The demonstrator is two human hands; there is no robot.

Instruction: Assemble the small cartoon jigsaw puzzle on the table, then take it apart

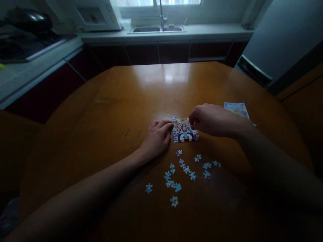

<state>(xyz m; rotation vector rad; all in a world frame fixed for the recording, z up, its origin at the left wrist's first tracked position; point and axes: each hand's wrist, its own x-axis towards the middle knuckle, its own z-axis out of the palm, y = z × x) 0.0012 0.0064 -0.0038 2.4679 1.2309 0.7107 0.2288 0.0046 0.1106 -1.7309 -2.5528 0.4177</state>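
A partly assembled jigsaw puzzle [185, 129] lies flat on the wooden table, with a blue cartoon dog's face along its near edge. My left hand [159, 136] rests on the tabletop, fingers extended and their tips touching the puzzle's left edge. Over the puzzle's right side, my right hand [205, 118] has its fingers curled down in a pinch; whatever is between the fingertips is hidden. Loose puzzle pieces [186, 169], mostly light blue, are scattered on the near side of the puzzle. One loose piece [174, 201] lies closest to me.
A printed picture sheet [236, 109] lies beyond my right forearm. The wooden table [121, 97] has a rounded outline. Behind it are a counter with a sink [156, 29] and a microwave [97, 15]. A stove with a pan [29, 20] is at left, a fridge-like cabinet [282, 43] at right.
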